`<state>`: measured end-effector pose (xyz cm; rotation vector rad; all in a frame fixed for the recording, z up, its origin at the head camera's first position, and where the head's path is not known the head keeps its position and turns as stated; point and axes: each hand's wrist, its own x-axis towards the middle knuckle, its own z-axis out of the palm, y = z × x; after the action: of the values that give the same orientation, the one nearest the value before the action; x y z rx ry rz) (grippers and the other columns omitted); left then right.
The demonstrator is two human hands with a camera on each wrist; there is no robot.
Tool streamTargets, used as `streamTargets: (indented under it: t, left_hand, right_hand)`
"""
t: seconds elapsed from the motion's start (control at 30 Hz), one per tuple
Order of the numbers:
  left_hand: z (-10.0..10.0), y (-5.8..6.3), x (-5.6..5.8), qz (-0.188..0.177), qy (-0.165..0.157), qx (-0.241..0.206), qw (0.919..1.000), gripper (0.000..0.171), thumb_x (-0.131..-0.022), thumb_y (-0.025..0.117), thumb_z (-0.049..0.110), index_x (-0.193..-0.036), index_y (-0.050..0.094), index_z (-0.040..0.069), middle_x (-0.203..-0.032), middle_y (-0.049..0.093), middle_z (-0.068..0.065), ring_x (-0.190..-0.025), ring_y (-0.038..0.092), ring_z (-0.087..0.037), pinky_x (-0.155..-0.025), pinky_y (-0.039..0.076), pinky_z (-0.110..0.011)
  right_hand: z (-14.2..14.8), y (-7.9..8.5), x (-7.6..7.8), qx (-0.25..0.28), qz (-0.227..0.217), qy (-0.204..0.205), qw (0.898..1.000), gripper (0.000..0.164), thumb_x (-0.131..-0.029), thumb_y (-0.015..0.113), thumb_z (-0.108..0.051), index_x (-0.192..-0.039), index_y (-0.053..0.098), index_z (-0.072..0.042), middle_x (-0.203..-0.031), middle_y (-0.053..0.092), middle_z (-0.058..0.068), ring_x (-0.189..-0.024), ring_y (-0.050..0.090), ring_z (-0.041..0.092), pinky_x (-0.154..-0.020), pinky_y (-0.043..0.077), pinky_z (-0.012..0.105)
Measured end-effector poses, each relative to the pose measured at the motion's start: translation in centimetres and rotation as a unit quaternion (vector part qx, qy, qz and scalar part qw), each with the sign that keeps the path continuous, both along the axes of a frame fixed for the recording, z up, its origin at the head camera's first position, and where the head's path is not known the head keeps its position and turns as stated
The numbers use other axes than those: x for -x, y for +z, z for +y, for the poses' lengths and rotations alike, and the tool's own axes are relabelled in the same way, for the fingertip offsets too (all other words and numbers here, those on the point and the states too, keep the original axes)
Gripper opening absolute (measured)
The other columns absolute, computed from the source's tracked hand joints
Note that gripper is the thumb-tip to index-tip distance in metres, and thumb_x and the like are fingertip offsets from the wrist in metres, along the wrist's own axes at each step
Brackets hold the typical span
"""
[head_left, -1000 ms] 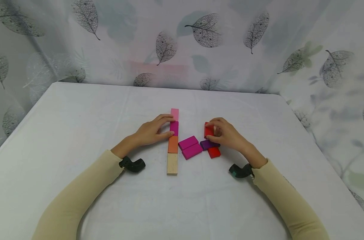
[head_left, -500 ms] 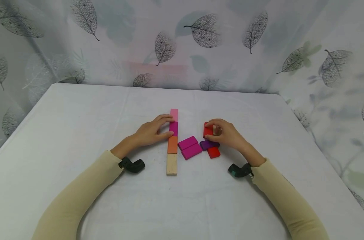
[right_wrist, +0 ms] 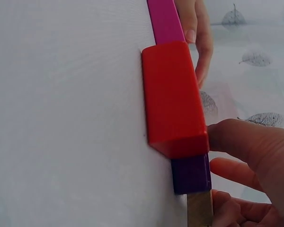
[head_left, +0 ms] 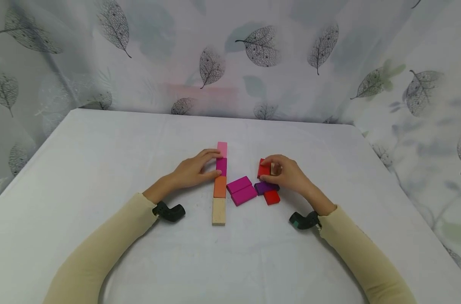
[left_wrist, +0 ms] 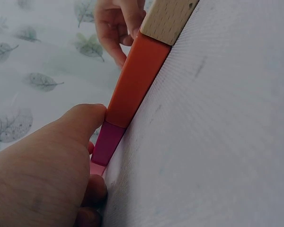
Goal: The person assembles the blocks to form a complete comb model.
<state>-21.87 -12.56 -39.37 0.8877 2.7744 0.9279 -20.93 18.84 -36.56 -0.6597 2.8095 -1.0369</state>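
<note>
A row of blocks runs away from me in the head view: a bare wood block (head_left: 218, 212), an orange block (head_left: 220, 187), a magenta block (head_left: 221, 167) and a pink block (head_left: 222, 149). My left hand (head_left: 194, 170) touches the row's left side, thumb by the orange-magenta seam and fingers near the pink one. My right hand (head_left: 287, 172) pinches a red block (head_left: 263, 169) between thumb and index finger. Beside it, partly hidden under the hand, shows a small wood-coloured piece (head_left: 273, 168). A purple block (head_left: 265, 188) lies just below that thumb.
Two more magenta blocks (head_left: 241, 191) lie slanted side by side, right of the row. Another red block (right_wrist: 175, 99) sits against the purple one. The white-covered table (head_left: 238, 261) ends at a leaf-print cloth (head_left: 146, 63). Each wrist carries a black device (head_left: 171, 212).
The head view has tilted slightly, so everything sits a little lower in it. Both hands and the blocks keep nearly the same positions.
</note>
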Motion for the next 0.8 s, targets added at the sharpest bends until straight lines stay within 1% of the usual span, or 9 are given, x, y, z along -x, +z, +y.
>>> streamTargets:
  t: [0.1,0.2,0.33,0.53,0.8]
  left_hand:
    - [0.01,-0.05,-0.01,0.005,0.0,0.0,1.0,0.057,-0.094,0.062,0.038,-0.144,0.046,0.017,-0.153,0.036,-0.002,-0.07,0.048,-0.013,-0.063,0.039,-0.03]
    - [0.02,-0.1,0.01,0.009,-0.002,0.001,1.0,0.057,-0.094,0.062,0.039,-0.144,0.046,0.017,-0.153,0.036,-0.002,-0.068,0.048,-0.012,-0.061,0.038,-0.03]
    - [0.02,-0.19,0.04,0.009,-0.002,0.001,1.0,0.057,-0.094,0.061,0.04,-0.144,0.045,0.018,-0.153,0.036,-0.002,-0.067,0.048,-0.012,-0.061,0.038,-0.029]
    - [0.05,-0.28,0.0,0.007,0.001,0.0,1.0,0.056,-0.095,0.06,0.04,-0.144,0.045,0.018,-0.153,0.036,-0.001,-0.068,0.048,-0.011,-0.062,0.038,-0.03]
    - [0.09,-0.12,-0.11,0.006,0.002,0.002,1.0,0.057,-0.095,0.061,0.039,-0.145,0.045,0.017,-0.153,0.036,-0.002,-0.068,0.048,-0.012,-0.062,0.038,-0.03]
  right_hand:
    - [0.07,-0.19,0.04,0.002,0.013,0.007,1.0,0.038,-0.082,0.079,-0.012,-0.115,0.065,-0.001,-0.105,0.06,0.014,-0.084,0.053,0.024,-0.069,0.045,0.033]
    - [0.16,-0.34,0.11,0.002,0.023,0.013,1.0,0.037,-0.081,0.079,-0.011,-0.113,0.065,-0.001,-0.1,0.06,0.013,-0.082,0.053,0.024,-0.068,0.044,0.033]
    - [0.18,-0.38,0.14,0.005,0.026,0.014,1.0,0.036,-0.081,0.08,-0.011,-0.112,0.065,-0.002,-0.095,0.059,0.011,-0.08,0.053,0.023,-0.066,0.044,0.032]
    - [0.09,-0.28,0.05,0.013,0.04,0.01,0.999,0.035,-0.08,0.081,-0.011,-0.111,0.066,-0.002,-0.096,0.059,0.012,-0.077,0.053,0.022,-0.064,0.044,0.03]
    - [-0.03,0.02,-0.1,0.032,0.047,0.014,0.998,0.035,-0.079,0.081,-0.008,-0.11,0.066,-0.002,-0.086,0.058,0.011,-0.07,0.053,0.019,-0.062,0.044,0.028]
